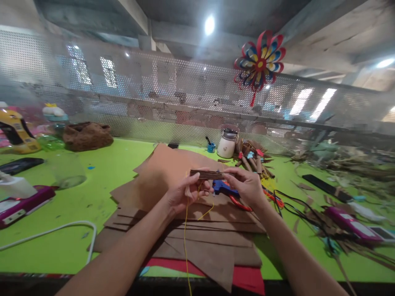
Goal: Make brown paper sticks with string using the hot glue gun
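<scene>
Toward the left end of the green tabletop [101, 172], a yellow bottle [23, 129] stands near the far edge, with a phone [21, 165] lying in front of it. Nearer the front edge sits a purple power strip [31, 203] with a white plug [18, 188], and a white cable [74, 223] curves toward that edge. A clear cup [69, 172] stands to their right; behind it, a brown bag [89, 135] lies by the far edge.

Along the middle, a stack of brown paper [175, 246] spreads to the front edge, over a red sheet [247, 281]. Above the stack, the left hand [180, 195] pinches the left end of a thin brown bundle [206, 174] between thumb and fingers. Yellow thread [185, 238] hangs from this hand past the front edge. The right hand [247, 185] pinches the bundle's right end, partly hiding a blue tool [225, 188]. Near the far edge stand a small blue pot [211, 148] and a white jar [226, 147], with brown rolls [256, 162] beside them.

Farther right, a black cord [296, 205] runs toward another purple strip [352, 224] among scraps.
</scene>
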A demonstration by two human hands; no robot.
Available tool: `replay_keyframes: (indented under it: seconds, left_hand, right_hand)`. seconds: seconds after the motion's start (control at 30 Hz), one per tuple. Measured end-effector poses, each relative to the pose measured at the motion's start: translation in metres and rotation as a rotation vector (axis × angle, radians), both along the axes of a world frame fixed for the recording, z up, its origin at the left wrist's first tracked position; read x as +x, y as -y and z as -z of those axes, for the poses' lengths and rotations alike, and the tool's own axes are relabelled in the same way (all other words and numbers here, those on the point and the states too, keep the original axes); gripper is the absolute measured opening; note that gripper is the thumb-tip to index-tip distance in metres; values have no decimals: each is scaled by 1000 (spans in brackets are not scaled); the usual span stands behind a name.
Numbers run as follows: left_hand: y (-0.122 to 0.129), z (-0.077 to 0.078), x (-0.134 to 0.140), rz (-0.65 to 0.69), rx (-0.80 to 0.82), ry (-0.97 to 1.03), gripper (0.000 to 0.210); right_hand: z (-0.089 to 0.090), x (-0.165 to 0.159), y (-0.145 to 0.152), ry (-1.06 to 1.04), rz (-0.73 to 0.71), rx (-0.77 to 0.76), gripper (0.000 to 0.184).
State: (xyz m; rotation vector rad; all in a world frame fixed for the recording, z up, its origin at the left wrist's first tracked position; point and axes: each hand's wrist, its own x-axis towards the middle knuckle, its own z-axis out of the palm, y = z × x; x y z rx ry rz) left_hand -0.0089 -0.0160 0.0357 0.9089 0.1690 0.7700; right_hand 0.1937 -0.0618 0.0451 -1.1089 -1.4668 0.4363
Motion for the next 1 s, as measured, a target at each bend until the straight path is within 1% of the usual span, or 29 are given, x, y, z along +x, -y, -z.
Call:
replay_keyframes:
  seconds: [0.17,0.3,0.4,0.47,0.6,0.7,0.8,0.93,1.0]
  left_hand:
    - [1,5,5,-131,50,-57,46]
    - [2,7,11,-192,20,-96,40]
    - [1,6,11,-240,-4,-80,41]
    - [0,5,10,-242,-18,-57,42]
    - [3,5,12,-182,5,-64,39]
    - [5,6,15,-174,39,-103,32]
    - [5,6,16,-226,59,-142,26]
    - [1,6,14,-271,95,-159,26]
    - [1,7,14,-292,110,-178,25]
  right_hand:
    - [5,-6,-2,-60,-13,-26,26]
    - [11,-15,-2,-91,-13,-38,28]
    - [10,-21,1,-124,-1,-63,29]
    - [9,-25,3,-157,-1,-85,29]
    - [11,-33,5,-187,-13,-92,30]
    - [16,-37,4,-145,-47,-87,29]
    - [16,-34,3,-55,-47,-59,28]
    - [6,-18,2,110,52,83,25]
    - [1,-11,4,202,73,150,21]
